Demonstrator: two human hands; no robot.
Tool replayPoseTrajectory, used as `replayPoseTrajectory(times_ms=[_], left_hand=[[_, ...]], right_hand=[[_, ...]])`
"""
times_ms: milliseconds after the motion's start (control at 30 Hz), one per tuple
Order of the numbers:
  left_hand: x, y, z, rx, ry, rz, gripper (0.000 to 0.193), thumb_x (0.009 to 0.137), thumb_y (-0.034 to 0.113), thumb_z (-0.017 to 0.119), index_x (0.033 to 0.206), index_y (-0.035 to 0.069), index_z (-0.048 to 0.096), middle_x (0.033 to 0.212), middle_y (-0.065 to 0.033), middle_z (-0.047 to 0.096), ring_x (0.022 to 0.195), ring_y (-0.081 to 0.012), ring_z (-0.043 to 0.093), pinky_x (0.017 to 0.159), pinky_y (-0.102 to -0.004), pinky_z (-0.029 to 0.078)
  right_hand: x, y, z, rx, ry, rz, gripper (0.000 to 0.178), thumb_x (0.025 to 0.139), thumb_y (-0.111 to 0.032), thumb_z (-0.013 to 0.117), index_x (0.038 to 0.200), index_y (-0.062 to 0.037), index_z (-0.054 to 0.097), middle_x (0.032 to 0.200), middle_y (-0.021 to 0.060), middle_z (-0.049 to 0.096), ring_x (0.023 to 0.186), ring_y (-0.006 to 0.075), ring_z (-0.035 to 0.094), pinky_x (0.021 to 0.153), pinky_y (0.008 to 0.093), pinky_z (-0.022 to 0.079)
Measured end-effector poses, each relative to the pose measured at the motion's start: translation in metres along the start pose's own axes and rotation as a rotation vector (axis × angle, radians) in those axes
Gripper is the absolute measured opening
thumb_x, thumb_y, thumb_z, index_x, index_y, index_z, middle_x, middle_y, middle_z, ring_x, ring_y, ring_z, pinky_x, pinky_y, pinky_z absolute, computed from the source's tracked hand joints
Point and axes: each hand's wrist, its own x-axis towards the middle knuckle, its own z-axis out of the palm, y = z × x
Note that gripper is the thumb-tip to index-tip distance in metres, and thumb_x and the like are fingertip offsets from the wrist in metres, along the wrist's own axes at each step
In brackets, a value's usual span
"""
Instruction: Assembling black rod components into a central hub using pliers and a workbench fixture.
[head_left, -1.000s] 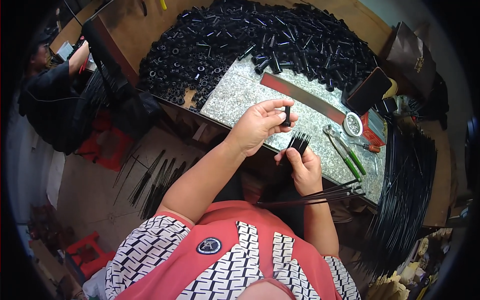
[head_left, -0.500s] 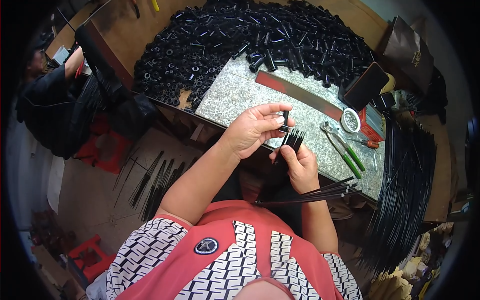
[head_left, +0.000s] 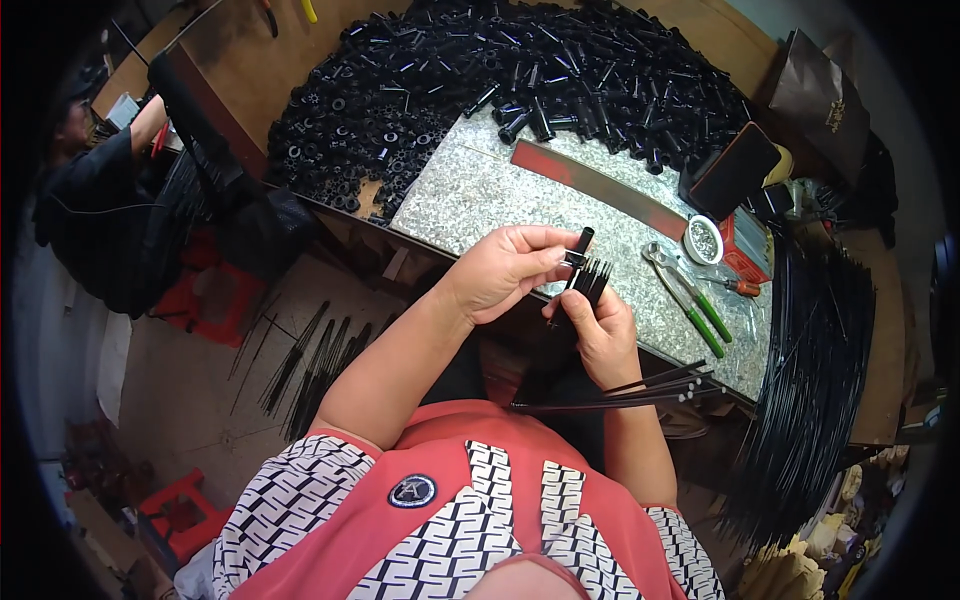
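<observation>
Two hands, gripped tube, bundled rods

Dark phone, tilted, near brown bag; green-handled pliers beside orange-handled screwdriver.

Black tube in the left grip, black rods in the right grip. Beyond both grips, a speckled grey-white table and black heaped parts; right of them, green-handled pliers. Below the grips, a coral-red shirt with black-and-white geometric panels.
</observation>
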Motion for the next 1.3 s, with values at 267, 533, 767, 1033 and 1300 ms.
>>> replayPoseTrajectory(times_ms=[267, 533, 767, 1033, 1300], left_hand=[[-0.006, -0.004, 0.022, 0.429, 0.160, 0.155, 0.033, 0.088, -0.001, 0.061, 0.121, -0.005, 0.057, 0.097, -0.0070, 0.066, 0.083, -0.0093, 0.063, 0.070, -0.0225, 0.053], [-0.008, -0.008, 0.020, 0.343, 0.153, 0.154, 0.031, 0.089, 0.000, 0.061, 0.119, -0.005, 0.058, 0.106, -0.0085, 0.065, 0.094, -0.0112, 0.063, 0.085, -0.0234, 0.051], [-0.009, -0.011, 0.008, 0.255, 0.057, 0.133, 0.030, 0.092, 0.002, 0.057, 0.121, -0.006, 0.057, 0.106, -0.0091, 0.065, 0.094, -0.0115, 0.063, 0.085, -0.0239, 0.050], [-0.010, -0.012, 0.007, 0.108, -0.052, 0.058, 0.031, 0.093, 0.004, 0.057, 0.122, -0.006, 0.055, 0.109, -0.0119, 0.064, 0.099, -0.0166, 0.063, 0.089, -0.0281, 0.049], [-0.014, -0.036, 0.021, -0.036, 0.170, 0.164, 0.025, 0.093, 0.009, 0.058, 0.116, -0.002, 0.056, 0.108, -0.0101, 0.063, 0.101, -0.0152, 0.059, 0.094, -0.0295, 0.044]], right_hand=[[-0.002, -0.013, 0.004, -0.109, 0.057, 0.012, 0.016, 0.093, -0.021, 0.061, 0.093, -0.0051, 0.063, 0.072, -0.0024, 0.061, 0.054, 0.0029, 0.049, 0.046, 0.0193, 0.037], [-0.004, -0.022, 0.001, -0.173, 0.030, 0.095, 0.017, 0.090, -0.013, 0.064, 0.100, 0.0003, 0.064, 0.081, -0.0018, 0.064, 0.074, 0.0057, 0.054, 0.066, 0.0239, 0.046], [0.000, -0.012, -0.008, 0.002, -0.050, 0.161, 0.021, 0.089, -0.022, 0.067, 0.101, -0.0055, 0.064, 0.076, -0.0038, 0.059, 0.055, 0.0028, 0.049, 0.044, 0.0178, 0.038], [0.000, -0.005, -0.014, 0.157, -0.149, 0.189, 0.023, 0.090, -0.029, 0.066, 0.093, -0.0066, 0.064, 0.069, -0.0059, 0.054, 0.052, 0.0024, 0.044, 0.045, 0.0191, 0.034], [0.003, -0.005, -0.012, 0.100, -0.120, 0.205, 0.024, 0.089, -0.030, 0.067, 0.082, -0.0076, 0.061, 0.063, -0.0058, 0.050, 0.048, 0.0031, 0.044, 0.043, 0.0204, 0.035]])
